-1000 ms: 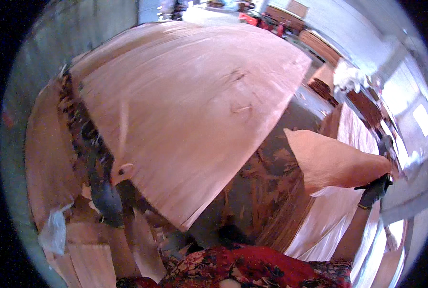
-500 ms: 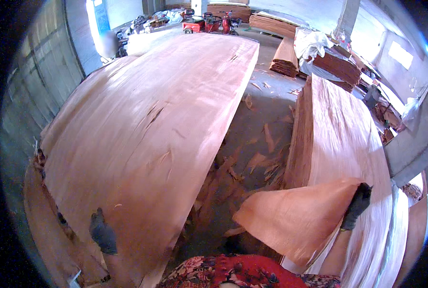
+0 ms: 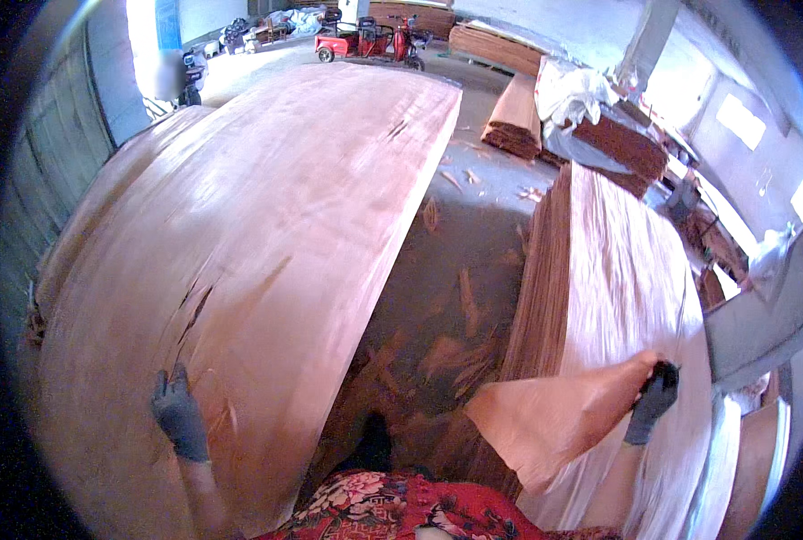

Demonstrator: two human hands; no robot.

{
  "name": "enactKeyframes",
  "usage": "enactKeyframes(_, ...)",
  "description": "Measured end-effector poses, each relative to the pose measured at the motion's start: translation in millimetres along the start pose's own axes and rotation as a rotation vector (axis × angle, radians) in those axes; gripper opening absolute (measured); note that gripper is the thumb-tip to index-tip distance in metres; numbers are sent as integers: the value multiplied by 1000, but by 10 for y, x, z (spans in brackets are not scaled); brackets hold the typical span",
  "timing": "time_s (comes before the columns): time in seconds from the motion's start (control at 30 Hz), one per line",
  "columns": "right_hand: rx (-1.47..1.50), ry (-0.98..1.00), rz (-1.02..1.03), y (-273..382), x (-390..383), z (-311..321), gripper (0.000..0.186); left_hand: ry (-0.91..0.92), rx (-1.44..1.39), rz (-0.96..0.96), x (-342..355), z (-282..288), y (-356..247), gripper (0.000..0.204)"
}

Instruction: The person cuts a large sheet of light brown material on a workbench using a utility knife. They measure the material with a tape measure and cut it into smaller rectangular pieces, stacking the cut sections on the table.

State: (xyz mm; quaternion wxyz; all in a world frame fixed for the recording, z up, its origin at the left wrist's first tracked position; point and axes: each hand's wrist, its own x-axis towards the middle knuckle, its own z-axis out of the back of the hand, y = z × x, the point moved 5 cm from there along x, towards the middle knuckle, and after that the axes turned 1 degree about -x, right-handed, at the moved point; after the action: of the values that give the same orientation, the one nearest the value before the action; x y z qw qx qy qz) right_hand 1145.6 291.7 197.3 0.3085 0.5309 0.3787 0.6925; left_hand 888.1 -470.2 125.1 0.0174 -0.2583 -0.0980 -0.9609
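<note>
A large pale reddish-brown wood veneer sheet (image 3: 266,198) with long splits lies on top of a broad pile at the left. My left hand (image 3: 181,418), in a dark grey glove, rests on its near part with fingers stretched out, just below a dark split. At the right stands a tall stack of veneer (image 3: 622,261). Over its near end my right hand (image 3: 658,396), gloved too, is closed on the corner of a veneer sheet (image 3: 559,418). That sheet's orange-brown flap curls to the left; the rest of its extent I cannot make out.
Veneer scraps (image 3: 464,301) litter the floor between the two piles. Farther back are a small veneer stack (image 3: 514,121), a larger one under white plastic (image 3: 568,94) and a red cargo tricycle (image 3: 365,43). A grey beam (image 3: 766,283) stands close on the right.
The split in the left-hand sheet now lies nearer me and farther left, close to my left hand. The flap in my right hand has become narrower and more curled. The view has shifted slightly.
</note>
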Motion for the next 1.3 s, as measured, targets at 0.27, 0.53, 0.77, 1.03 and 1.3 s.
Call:
enactKeyframes(0.27, -408, -170, 199, -485, 1204, -161, 18, -80, -239, -173, 1988, -464, -2298, 25)
enactKeyframes(0.53, -491, -77, -131, -1971, 2397, -1355, 16, -31, -191, -169, 3131, -1357, -3557, 22)
enactKeyframes(0.77, -414, 61, 62, -2356, 3963, -3548, 24, 130, -54, 38, 3245, -1775, -3889, 24)
enactKeyframes(1.03, -369, 235, 252, -2332, 5527, -6118, 19, -115, 76, 229, 4261, -2006, -4615, 26)
enactKeyframes(1.3, -539, 166, 593, -1777, 7053, -8250, 25, -167, -38, 383, 5065, -2569, -5305, 30)
